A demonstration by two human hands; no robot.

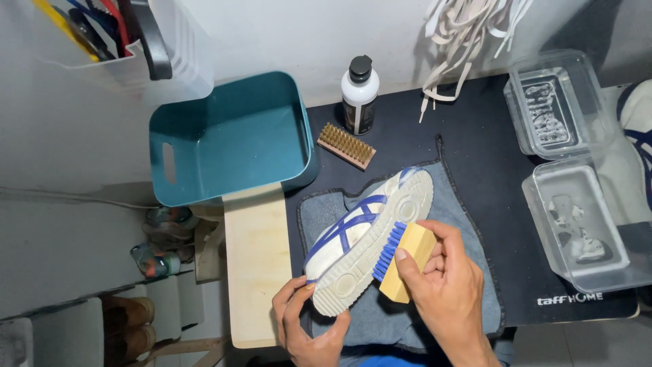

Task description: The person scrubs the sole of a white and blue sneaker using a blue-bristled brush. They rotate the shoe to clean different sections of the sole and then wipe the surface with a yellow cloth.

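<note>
While left hand (307, 319) grips sneaker (367, 238), right hand (441, 278) clasps brush (405, 258) against sole

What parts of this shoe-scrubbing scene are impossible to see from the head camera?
- Sneaker heel: covered by the left hand.
- Blue-bristled brush: its back is wrapped by the right hand.
- Second shoe: cut off by the right edge.
- Teal tub: too uniform inside to tell whether it holds water.
- Two clear plastic boxes: contents blurred behind cloudy lids.

Behind: teal basin (231, 139), brass-bristled brush (346, 145), white bottle (359, 95); right: two clear plastic boxes (557, 102); hanging laces (468, 34).
</note>
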